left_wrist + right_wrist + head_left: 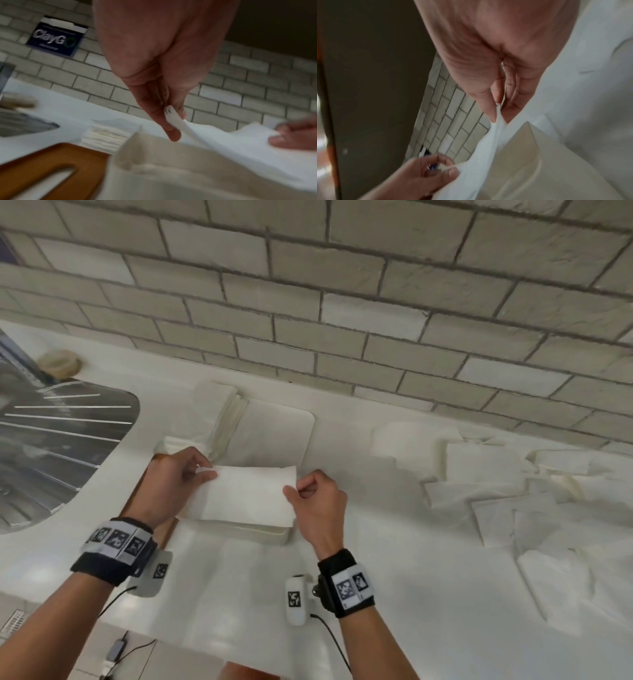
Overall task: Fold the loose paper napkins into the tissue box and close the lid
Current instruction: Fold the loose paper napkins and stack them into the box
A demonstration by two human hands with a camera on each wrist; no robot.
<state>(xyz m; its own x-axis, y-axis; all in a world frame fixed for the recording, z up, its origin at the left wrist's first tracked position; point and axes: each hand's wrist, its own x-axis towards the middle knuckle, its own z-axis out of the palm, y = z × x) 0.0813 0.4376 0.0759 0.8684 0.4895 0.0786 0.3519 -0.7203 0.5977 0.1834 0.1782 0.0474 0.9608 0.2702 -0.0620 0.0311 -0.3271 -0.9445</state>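
Observation:
A white paper napkin (pixel 246 494) hangs stretched flat between both hands, just above the open cream tissue box (pixel 277 534). My left hand (pixel 205 472) pinches its left edge; the left wrist view shows the napkin (pixel 223 138) held between thumb and fingertips (pixel 173 121). My right hand (pixel 291 489) pinches the right edge, seen up close as thumb and finger closed on the paper (pixel 498 115). The wooden lid (pixel 42 169), with a long slot, lies flat left of the box (pixel 154 162), mostly under my left wrist. What the box holds is hidden.
Several loose napkins (pixel 496 491) lie scattered on the white counter to the right. A stack of folded napkins (pixel 226 419) sits behind the box. The steel sink drainboard (pixel 61 440) is at the left. A brick wall (pixel 342 302) backs the counter.

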